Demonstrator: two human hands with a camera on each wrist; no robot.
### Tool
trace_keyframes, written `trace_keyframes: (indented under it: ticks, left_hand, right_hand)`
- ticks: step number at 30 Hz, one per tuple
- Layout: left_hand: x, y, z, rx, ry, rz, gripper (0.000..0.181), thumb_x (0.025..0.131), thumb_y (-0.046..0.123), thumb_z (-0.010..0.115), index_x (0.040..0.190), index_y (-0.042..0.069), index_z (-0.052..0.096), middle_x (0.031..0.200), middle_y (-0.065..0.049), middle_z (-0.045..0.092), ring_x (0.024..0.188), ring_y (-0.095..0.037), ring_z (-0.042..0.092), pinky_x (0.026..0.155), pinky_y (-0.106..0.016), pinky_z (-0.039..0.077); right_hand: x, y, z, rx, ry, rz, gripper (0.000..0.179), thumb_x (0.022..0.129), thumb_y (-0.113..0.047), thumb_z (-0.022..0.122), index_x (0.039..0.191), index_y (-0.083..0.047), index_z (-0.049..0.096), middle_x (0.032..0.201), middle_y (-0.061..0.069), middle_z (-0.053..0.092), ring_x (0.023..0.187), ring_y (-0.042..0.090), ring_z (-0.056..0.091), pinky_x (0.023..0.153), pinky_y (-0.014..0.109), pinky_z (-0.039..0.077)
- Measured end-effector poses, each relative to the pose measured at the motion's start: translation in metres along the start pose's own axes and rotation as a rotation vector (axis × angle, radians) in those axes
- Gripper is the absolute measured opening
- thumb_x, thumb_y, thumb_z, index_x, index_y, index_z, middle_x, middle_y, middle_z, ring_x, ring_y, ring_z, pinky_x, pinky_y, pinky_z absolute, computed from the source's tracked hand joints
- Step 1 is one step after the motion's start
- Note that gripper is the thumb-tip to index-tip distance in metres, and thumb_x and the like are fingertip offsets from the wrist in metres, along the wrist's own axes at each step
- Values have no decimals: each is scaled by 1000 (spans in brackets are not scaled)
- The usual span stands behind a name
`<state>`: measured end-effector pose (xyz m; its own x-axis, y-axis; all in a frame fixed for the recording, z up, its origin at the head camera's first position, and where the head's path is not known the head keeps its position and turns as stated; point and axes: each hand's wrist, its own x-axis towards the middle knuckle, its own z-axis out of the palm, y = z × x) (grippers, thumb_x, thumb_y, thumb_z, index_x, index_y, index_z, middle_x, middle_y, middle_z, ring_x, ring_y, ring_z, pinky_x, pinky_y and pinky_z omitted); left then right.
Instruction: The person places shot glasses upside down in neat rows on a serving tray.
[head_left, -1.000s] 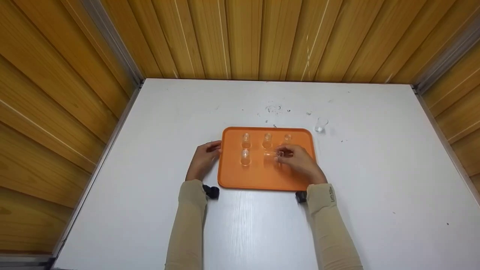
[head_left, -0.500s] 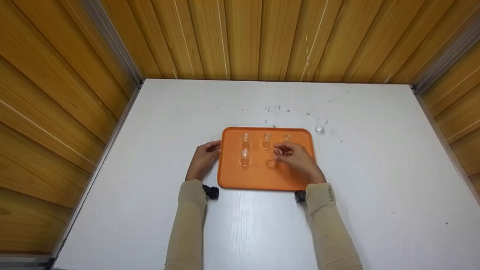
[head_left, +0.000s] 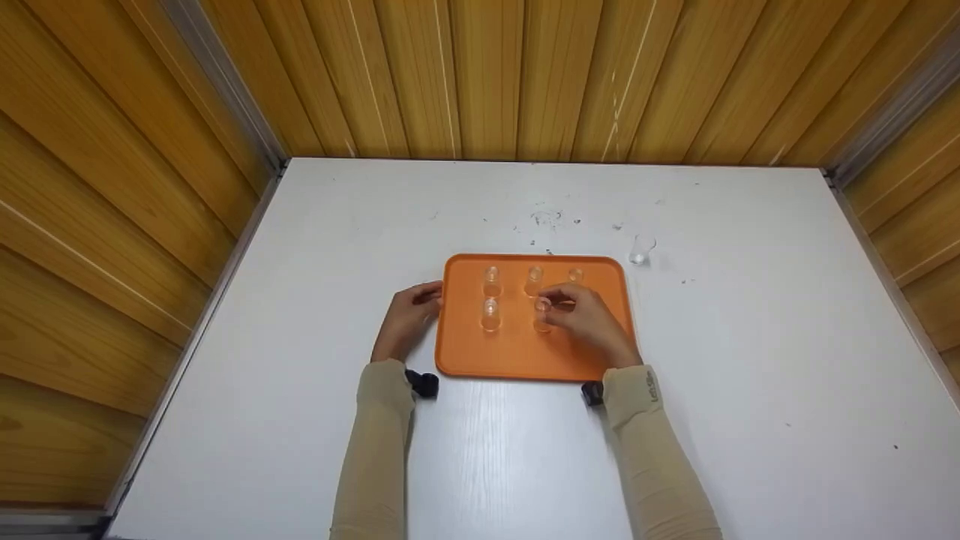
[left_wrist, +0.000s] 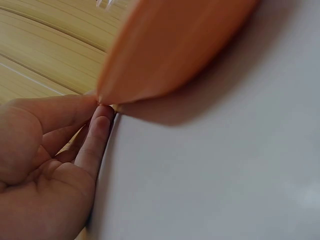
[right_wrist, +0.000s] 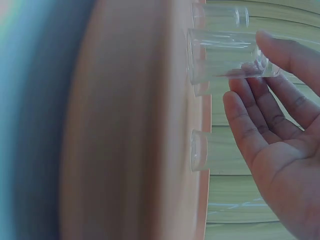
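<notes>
My left hand [head_left: 409,319] is at the left edge of the orange tray [head_left: 525,360]; in the left wrist view its thumb and fingertip meet at the tray's rim [left_wrist: 150,55]. Over the tray my right hand [head_left: 589,315] pinches the top end of a small clear glass [head_left: 542,319], which stands mouth down in the front row. The right wrist view shows this glass [right_wrist: 220,55] with its wide rim at the tray surface and thumb and fingers around its narrower base. To its left stands another upturned glass [head_left: 490,315].
Behind them is a row of upturned glasses, including the back left glass [head_left: 492,282], the back middle glass [head_left: 534,280] and the back right glass [head_left: 575,275], partly hidden by my right hand. One more glass [head_left: 641,251] stands on the white table [head_left: 750,337], right of the tray.
My right hand has turned the glass from lying sideways to mouth down and moved it slightly left into line in the front row. The left hand has stayed at the tray edge.
</notes>
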<state>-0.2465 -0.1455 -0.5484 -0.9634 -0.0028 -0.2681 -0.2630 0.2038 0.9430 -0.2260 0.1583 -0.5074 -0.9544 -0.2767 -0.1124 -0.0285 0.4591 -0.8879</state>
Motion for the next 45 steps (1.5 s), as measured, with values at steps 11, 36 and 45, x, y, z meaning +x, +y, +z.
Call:
trace_keyframes:
  ticks: [11, 36, 45]
  left_hand:
    - [0, 1, 0, 14, 7, -12, 35, 89, 10, 62, 123, 13, 65, 118, -2, 66, 113, -17, 59, 103, -34, 44]
    - [0, 0, -1, 1, 0, 2, 34, 90, 10, 62, 123, 12, 65, 117, -3, 66, 114, -17, 58, 102, -33, 44]
    - [-1, 0, 1, -23, 11, 3, 35, 89, 5, 60, 123, 10, 65, 116, -6, 67, 111, -17, 59, 99, -32, 46]
  right_hand:
    - [0, -1, 5, 53, -9, -17, 39, 84, -6, 71, 122, -2, 62, 129, 12, 61, 119, 29, 57, 104, 40, 45]
    - [-7, -9, -13, -26, -16, 23, 43, 89, -21, 69, 128, -6, 59, 133, 12, 58, 130, 31, 49, 112, 43, 36]
    - [-10, -13, -31, -34, 48, -50, 42, 89, -19, 68, 126, 0, 59, 128, 18, 60, 124, 32, 54, 109, 43, 39]
